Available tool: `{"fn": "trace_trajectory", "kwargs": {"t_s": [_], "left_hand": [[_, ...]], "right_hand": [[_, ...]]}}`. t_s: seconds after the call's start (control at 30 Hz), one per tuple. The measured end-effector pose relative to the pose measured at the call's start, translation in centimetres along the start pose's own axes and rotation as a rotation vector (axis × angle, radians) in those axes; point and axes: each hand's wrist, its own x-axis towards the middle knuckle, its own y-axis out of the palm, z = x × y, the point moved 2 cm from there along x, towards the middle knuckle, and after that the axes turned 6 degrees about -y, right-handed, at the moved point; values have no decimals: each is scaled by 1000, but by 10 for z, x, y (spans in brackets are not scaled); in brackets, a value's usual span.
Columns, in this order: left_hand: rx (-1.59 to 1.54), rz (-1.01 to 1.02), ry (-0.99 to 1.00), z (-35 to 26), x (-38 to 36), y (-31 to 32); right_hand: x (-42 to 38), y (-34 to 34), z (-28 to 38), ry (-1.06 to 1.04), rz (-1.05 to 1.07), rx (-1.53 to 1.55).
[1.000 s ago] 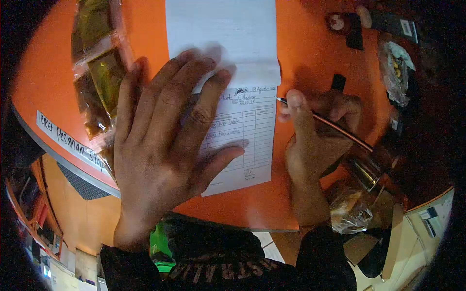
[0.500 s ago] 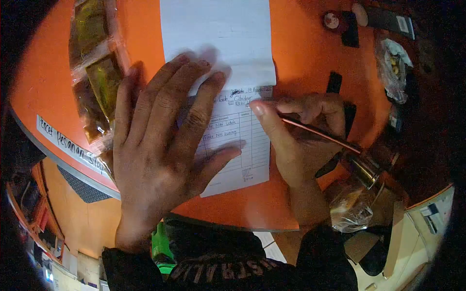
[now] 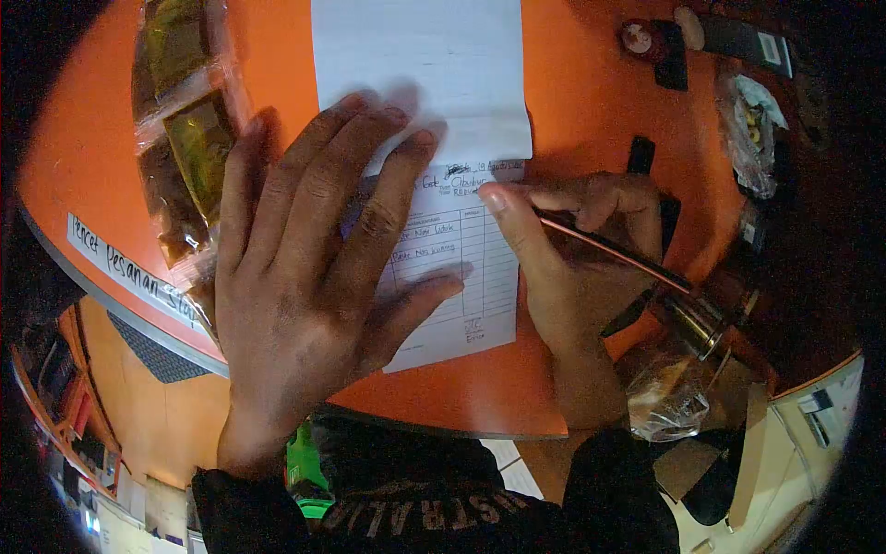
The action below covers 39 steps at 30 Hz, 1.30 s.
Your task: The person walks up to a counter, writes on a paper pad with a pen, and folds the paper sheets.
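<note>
An order pad (image 3: 489, 309) with a printed table and handwritten lines lies on the orange table, its blank cover sheet (image 3: 420, 55) folded back at the top. My left hand (image 3: 309, 249) rests flat across the pad's left part, fingers spread, hiding some of the writing. In my right hand (image 3: 572, 268) is a slim copper-coloured pen (image 3: 614, 251), gripped between thumb and fingers. The fingertips are at the upper handwritten lines near the pad's right edge; the pen's tip is hidden behind the thumb.
Clear packets of brown and yellow-green contents (image 3: 198, 152) lie left of my left hand. A handwritten label strip (image 3: 134, 277) follows the table's edge. To the right stand a shiny metal cylinder (image 3: 692, 323), a clear plastic bag (image 3: 669, 406) and another crumpled bag (image 3: 757, 134).
The pad appears slightly further right in the view. My right hand has shifted a little along the handwritten line with the pen; my left hand stays spread on the pad.
</note>
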Motion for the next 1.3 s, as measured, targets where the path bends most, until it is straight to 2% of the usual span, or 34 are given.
{"fn": "trace_trajectory", "kwargs": {"t_s": [0.2,0.33,0.53,0.63,0.73,0.83,0.93,1.03,1.2,1.3], "left_hand": [[12,6,0,0,1,0],[19,0,-3,0,-1,0],[21,-5,-2,0,1,0],[23,-9,4,0,0,1],[24,-11,4,0,0,1],[28,-4,6,1,1,0],[26,-20,22,2,1,1],[25,-21,32,2,0,0],[29,8,9,-1,1,-1],[26,6,9,0,1,0]], "right_hand": [[1,2,3,35,2,108],[1,1,4,7,22,65],[1,2,1,96,-21,120],[1,2,1,63,-26,132],[3,1,0,7,38,18],[4,1,3,227,-67,256],[2,-1,1,204,-101,249],[3,-2,2,75,-54,163],[2,-1,5,143,-99,197],[2,-1,0,116,-81,215]]}}
